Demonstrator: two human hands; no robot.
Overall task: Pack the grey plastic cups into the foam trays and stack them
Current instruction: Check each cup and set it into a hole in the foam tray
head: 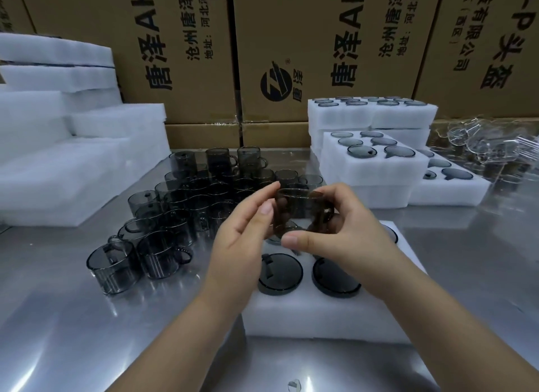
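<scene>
Two sets of fingertips (266, 210) pinch one grey cup (294, 209) between them. The left hand (239, 237) curls thumb and forefinger round the wall and rim on its side. The right hand (350, 237) wraps the handle side, thumb set low by the base. The cup hangs just above the foam tray (320, 315), over its far pockets, with two seated cups (280, 275) in the near row. It looks light, thin-walled, stiff and glossy, so I judge it apt to slip from a loose pinch and to crack if squeezed. Wall and rim, or the small loop handle, seem the surest holds. The soft foam should give as it goes in. More loose cups (180, 199) crowd the steel table (73, 318) to the left, and filled trays (373, 161) stand stacked at the right.
</scene>
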